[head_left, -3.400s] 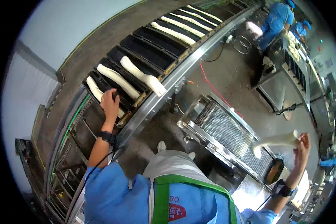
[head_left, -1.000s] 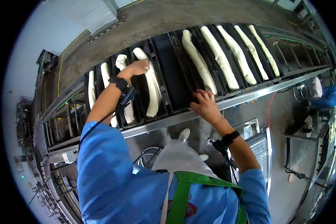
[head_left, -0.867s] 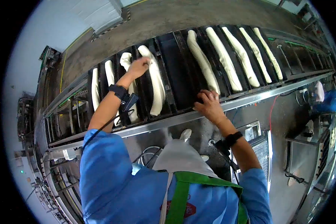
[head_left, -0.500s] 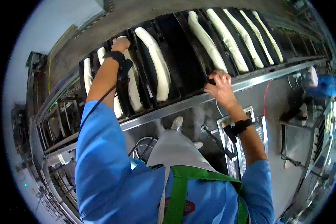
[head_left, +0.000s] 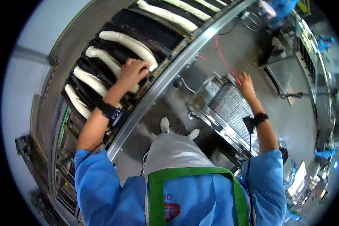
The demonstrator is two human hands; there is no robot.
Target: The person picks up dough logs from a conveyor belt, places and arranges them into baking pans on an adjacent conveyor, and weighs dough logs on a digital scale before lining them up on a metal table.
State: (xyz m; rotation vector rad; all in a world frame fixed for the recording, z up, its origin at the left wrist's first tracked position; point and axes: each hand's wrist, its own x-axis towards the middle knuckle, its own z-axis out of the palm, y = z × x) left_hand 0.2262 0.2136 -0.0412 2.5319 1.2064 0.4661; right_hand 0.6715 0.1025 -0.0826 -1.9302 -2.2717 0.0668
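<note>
My left hand (head_left: pixel 133 73) is over the near ends of long pale dough strips, its fingers bent and apart. It hangs above one dough strip (head_left: pixel 103 58), partly covering it, beside the near end of another dough strip (head_left: pixel 130 43). Whether the fingertips touch dough is hard to see. These strips lie side by side in the slots of a black tray (head_left: pixel 148 26). Out to the right, my right hand (head_left: pixel 246 86) is held in the air past the metal rail, fingers loosely bent and apart, with nothing visible in it. Below it stands a perforated metal sheet (head_left: pixel 233 103).
A metal rail (head_left: pixel 169 77) runs along the front of the dough trays. A red cord (head_left: pixel 222 54) hangs behind the perforated sheet. Farther right stands a metal cart (head_left: pixel 290 73). A blue-clad person (head_left: pixel 284 9) shows at the top right.
My view has turned right. My left hand has come from a strip's far end to the near ends. My right hand has left the tray's front edge and moved right.
</note>
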